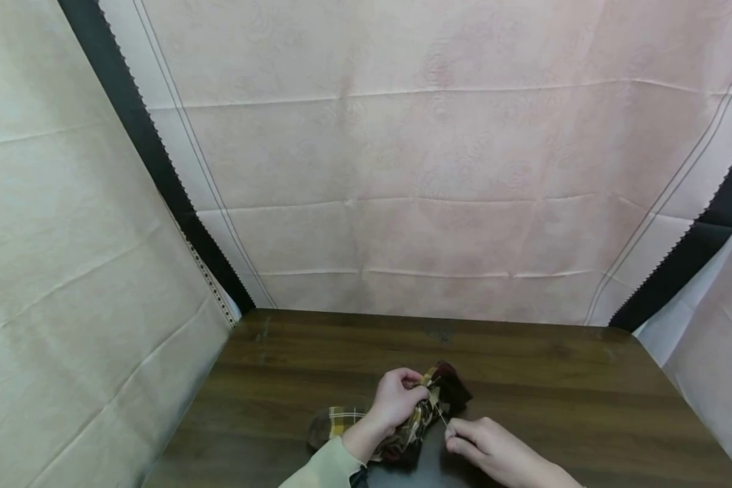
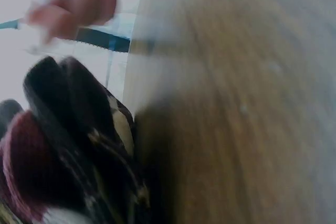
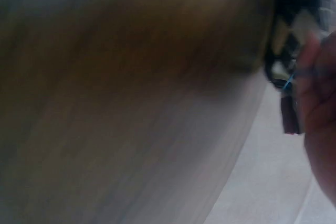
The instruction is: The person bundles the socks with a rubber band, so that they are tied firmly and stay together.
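A bundle of dark brown, maroon and yellow plaid cloth (image 1: 453,392) lies gathered on the wooden table at its near side. The left hand (image 1: 396,400) grips the gathered middle, its thumb and fingers bent over the folds. Just right of the cloth, the right hand (image 1: 478,444) pinches a thin pale strand (image 1: 442,415) that runs taut to the bundle. Dark folds of the cloth (image 2: 68,124), with a maroon part among them, fill the lower left of the left wrist view. The cloth (image 3: 294,30) shows tan checks at the right of the right wrist view.
The brown wooden table (image 1: 555,379) spreads out beyond and beside both hands. Pale creased fabric sheets (image 1: 433,169) hang behind it and at both sides, with black strips (image 1: 158,169) along their seams.
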Demonstrator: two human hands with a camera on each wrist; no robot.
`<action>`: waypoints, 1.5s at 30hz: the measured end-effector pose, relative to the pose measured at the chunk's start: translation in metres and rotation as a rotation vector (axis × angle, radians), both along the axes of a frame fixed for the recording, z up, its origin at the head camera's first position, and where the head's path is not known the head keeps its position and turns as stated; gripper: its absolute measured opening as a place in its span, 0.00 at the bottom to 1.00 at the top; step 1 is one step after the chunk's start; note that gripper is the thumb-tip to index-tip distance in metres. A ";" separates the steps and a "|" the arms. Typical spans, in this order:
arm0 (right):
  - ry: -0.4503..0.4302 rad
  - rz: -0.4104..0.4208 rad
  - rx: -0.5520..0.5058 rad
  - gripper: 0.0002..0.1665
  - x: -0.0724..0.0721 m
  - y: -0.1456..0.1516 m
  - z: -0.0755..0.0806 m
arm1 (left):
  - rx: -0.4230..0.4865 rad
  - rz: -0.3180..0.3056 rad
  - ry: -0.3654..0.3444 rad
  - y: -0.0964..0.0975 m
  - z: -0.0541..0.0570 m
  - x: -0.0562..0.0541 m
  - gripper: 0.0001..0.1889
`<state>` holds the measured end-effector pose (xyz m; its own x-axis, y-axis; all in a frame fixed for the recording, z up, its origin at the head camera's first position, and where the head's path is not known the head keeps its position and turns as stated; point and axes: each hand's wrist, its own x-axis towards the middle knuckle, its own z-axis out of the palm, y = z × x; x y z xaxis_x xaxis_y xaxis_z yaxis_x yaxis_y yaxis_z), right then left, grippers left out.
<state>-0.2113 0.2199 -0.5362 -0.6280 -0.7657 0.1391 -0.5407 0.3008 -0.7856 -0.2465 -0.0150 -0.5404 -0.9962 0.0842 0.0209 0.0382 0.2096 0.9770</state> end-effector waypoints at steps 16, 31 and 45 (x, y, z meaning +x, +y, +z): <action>-0.084 -0.238 0.238 0.36 -0.015 -0.006 0.004 | -0.076 -0.253 -0.141 -0.006 0.017 0.005 0.14; -0.162 0.020 0.001 0.14 -0.002 0.011 0.012 | -0.276 0.027 0.046 -0.015 0.008 -0.020 0.07; -1.128 0.083 -0.876 0.41 0.007 -0.008 0.007 | -0.242 0.172 0.099 -0.013 0.006 -0.024 0.08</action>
